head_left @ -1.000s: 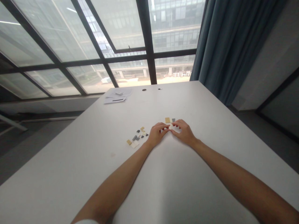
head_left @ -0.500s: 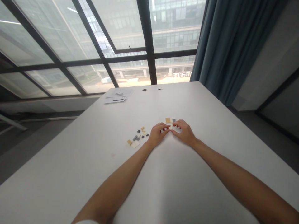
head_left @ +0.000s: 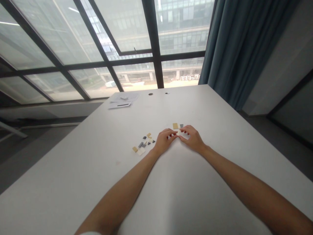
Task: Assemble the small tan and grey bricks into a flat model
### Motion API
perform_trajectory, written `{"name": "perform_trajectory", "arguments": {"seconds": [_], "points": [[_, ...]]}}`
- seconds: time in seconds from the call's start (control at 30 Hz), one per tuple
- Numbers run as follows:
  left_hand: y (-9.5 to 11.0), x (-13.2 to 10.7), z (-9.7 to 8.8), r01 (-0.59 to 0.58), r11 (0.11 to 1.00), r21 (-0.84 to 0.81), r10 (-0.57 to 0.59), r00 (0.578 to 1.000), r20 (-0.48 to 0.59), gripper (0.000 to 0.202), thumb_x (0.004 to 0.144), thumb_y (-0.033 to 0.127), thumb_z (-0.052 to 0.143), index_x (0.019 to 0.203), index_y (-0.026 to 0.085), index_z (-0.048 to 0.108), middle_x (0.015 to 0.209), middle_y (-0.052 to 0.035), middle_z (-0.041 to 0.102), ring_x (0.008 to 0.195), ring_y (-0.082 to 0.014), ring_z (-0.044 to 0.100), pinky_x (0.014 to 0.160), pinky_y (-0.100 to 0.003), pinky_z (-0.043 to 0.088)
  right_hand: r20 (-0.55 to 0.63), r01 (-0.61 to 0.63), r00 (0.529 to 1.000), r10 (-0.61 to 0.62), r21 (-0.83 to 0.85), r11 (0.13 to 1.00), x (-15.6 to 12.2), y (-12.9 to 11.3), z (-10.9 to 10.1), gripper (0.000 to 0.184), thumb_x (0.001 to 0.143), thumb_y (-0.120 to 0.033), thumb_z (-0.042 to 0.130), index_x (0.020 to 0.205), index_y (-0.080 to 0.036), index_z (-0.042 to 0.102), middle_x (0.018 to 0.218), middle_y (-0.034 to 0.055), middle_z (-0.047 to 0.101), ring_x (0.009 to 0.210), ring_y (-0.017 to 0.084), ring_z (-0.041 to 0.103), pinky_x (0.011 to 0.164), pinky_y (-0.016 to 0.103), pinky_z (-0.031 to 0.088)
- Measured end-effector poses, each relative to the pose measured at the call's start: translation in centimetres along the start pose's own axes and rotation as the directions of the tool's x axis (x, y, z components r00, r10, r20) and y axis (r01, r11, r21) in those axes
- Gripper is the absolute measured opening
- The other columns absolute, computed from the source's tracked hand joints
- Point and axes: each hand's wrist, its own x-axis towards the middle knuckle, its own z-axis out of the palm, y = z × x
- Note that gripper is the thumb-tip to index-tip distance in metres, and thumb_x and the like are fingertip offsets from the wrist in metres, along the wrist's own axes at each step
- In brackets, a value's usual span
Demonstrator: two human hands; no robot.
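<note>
My left hand [head_left: 164,139] and my right hand [head_left: 193,138] meet over the table, fingertips pinched around a small cream building-brick piece [head_left: 178,133]. Fingers cover much of it, so its exact shape cannot be made out. Just beyond the hands lie a flat tan plate brick [head_left: 175,125] and a small grey brick [head_left: 181,125]. To the left of my left hand is a loose scatter of small pieces: a tan brick [head_left: 135,149], a cream plate [head_left: 141,151], a grey brick [head_left: 141,144] and several dark bits [head_left: 149,143].
The white table [head_left: 102,182] reaches to the window. Papers [head_left: 119,104] with a dark strip lie at its far left. Two small dark round spots, one a disc [head_left: 150,94], are near the back edge. A blue curtain [head_left: 227,55] hangs behind the right side.
Almost nothing differs. The view has shifted very slightly, and both hands keep their pinch on the cream piece in the same place.
</note>
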Motion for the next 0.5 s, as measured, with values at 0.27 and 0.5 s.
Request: {"name": "perform_trajectory", "arguments": {"seconds": [0.27, 0.5], "points": [[0.16, 0.07, -0.02, -0.003, 1.000, 0.002, 0.003, 1.000, -0.002, 0.020, 0.091, 0.035, 0.065, 0.101, 0.020, 0.074, 0.085, -0.0040, 0.069, 0.073, -0.0119, 0.060, 0.061, -0.022, 0.047, 0.007, 0.001, 1.000, -0.001, -0.001, 1.000, -0.08, 0.12, 0.04, 0.021, 0.082, -0.022, 0.070, 0.102, -0.022, 0.065, 0.091, 0.0059, 0.065, 0.090, 0.023, 0.060, 0.075, 0.036, 0.051], [-0.10, 0.00, 0.07, 0.001, 1.000, 0.009, -0.001, 1.000, -0.002, 0.022, 0.091, 0.036, 0.065, 0.102, 0.020, 0.074, 0.086, -0.0048, 0.070, 0.074, -0.0123, 0.061, 0.062, -0.023, 0.047, -0.002, -0.003, 1.000, 0.003, -0.001, 1.000, -0.10, 0.14, 0.08, 0.020, 0.082, -0.022, 0.070, 0.102, -0.022, 0.065, 0.090, 0.0059, 0.065, 0.090, 0.023, 0.060, 0.074, 0.036, 0.051]]}}
